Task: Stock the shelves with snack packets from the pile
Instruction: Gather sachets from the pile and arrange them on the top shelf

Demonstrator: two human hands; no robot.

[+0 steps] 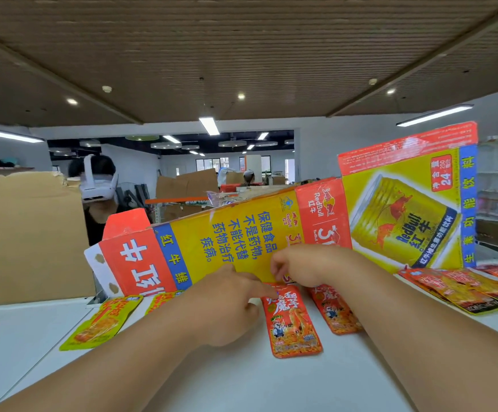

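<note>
A glossy red cartoon-printed snack packet (pixel 293 325) is lying flat on the white counter (pixel 256 382), the left hand (pixel 227 304) pressing a straight finger on its top; the right hand (pixel 296 269) is curling its fingers, grip unclear.

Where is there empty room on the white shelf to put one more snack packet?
Bare shelf lies nearest the camera, between the two forearms, in front of the red packet. More lies left of the yellow packet. The back is crowded: packets line the Red Bull carton, where the left hand and right hand reach.
</note>
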